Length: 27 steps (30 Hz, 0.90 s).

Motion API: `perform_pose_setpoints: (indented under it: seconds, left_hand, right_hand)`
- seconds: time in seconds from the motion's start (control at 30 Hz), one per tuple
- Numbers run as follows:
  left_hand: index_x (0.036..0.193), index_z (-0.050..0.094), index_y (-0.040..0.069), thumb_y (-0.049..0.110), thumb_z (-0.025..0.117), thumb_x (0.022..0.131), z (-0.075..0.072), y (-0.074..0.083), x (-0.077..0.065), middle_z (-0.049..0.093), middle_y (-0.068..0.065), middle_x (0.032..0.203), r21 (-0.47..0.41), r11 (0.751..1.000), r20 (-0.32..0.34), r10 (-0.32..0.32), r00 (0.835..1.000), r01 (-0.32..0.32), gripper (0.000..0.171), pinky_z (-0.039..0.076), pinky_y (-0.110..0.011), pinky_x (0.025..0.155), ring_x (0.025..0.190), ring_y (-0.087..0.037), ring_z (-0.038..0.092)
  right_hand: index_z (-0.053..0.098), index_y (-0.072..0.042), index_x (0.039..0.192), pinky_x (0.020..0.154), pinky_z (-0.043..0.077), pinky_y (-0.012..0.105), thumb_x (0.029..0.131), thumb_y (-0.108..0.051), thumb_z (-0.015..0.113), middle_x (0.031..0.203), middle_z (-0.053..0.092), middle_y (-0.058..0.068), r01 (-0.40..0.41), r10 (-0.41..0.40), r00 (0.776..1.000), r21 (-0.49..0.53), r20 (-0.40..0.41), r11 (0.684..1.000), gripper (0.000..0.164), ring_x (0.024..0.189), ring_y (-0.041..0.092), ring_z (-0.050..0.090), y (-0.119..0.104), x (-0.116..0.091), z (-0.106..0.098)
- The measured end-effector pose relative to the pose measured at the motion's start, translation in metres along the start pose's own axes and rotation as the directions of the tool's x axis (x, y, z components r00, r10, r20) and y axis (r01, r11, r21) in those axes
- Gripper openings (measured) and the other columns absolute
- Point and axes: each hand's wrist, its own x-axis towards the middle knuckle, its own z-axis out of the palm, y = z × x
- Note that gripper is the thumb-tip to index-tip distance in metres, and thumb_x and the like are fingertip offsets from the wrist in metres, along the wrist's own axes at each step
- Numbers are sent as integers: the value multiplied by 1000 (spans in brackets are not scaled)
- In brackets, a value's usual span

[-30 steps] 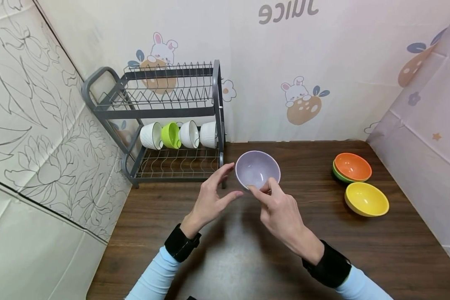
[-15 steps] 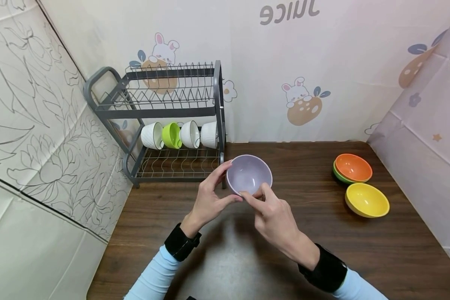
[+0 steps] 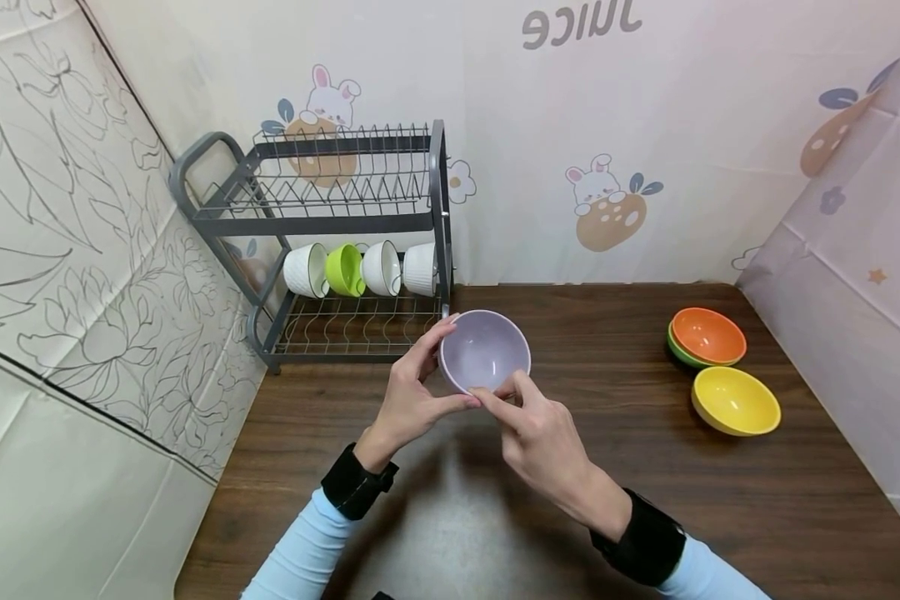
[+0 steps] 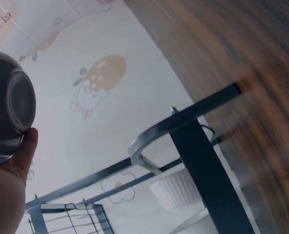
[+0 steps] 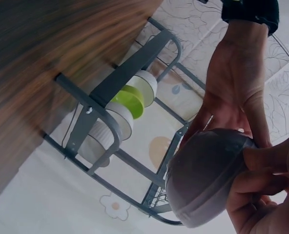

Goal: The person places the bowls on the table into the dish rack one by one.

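- Pinching the lower edge of the purple bowl (image 3: 485, 348), the right hand (image 3: 543, 437) has its thumb and fingers drawn together on the rim.
- The left hand (image 3: 411, 392) curves round the bowl's left side, fingers at the upper left of the rim and thumb at its lower edge, next to the right thumb.
- The bowl is held up off the table (image 3: 615, 350) near the middle of the frame, its mouth tilted towards the head camera; the left wrist view shows its base at the left edge.
- A two-tier rack (image 3: 322, 225) stands at upper left; on its lower level a bright green cup (image 3: 344, 268) sits in a row with three white cups (image 3: 302, 271).
- At right, an orange bowl (image 3: 708, 335) is nested in a green bowl (image 3: 678, 352), with a yellow bowl (image 3: 736, 402) just below them in the frame.
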Motion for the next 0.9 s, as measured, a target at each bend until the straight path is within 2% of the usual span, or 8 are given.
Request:
perform_pose_setpoints:
  seconds: [0.1,0.23,0.37,0.5,0.67,0.9]
  left_hand:
    - [147,54,2,-7,100,60,-5,0,1,50,-17,158,54,999,-11,7,1000,-6,99,56,-44,100,137,-33,56]
    - [144,59,4,4,103,59,-13,-1,2,53,-17,155,161,986,-9,45,999,-43,95,59,-39,94,134,-30,59]
    - [143,61,7,15,105,58,-26,-3,0,53,-10,156,283,956,-12,78,997,-71,96,58,-36,95,134,-29,59]
    - [142,62,8,20,106,56,-46,-5,-2,53,-7,157,382,922,-43,77,996,-55,97,56,-39,101,135,-30,57]
    - [139,64,9,21,108,52,-79,-7,-4,54,-10,156,499,866,-86,74,994,-21,98,53,-45,105,132,-32,57]
    - [141,64,7,20,107,54,-129,-11,-6,51,-14,158,655,755,-50,75,996,-23,98,44,-58,112,137,-40,51]
  right_hand:
    - [79,-9,118,55,52,31,79,19,59,99,58,7,2,-2,1000,-2,27,1000,52,71,19,63,2,1,2]
    - [78,-10,116,57,54,32,85,11,68,111,64,8,9,-9,999,-2,51,1000,39,74,18,62,7,4,4]
    - [76,-9,123,56,54,31,86,2,79,123,63,13,0,0,999,9,36,1000,39,78,18,64,11,6,5]
    - [73,-9,129,54,51,28,86,1,81,127,61,14,-19,18,1000,13,21,1000,45,79,16,62,15,6,4]
    - [75,-11,127,51,46,27,89,0,78,127,62,13,-31,31,999,15,12,999,40,81,17,61,18,5,5]
    - [77,-11,122,51,41,25,91,0,77,128,61,13,-61,60,997,20,47,998,33,84,18,59,22,1,6]
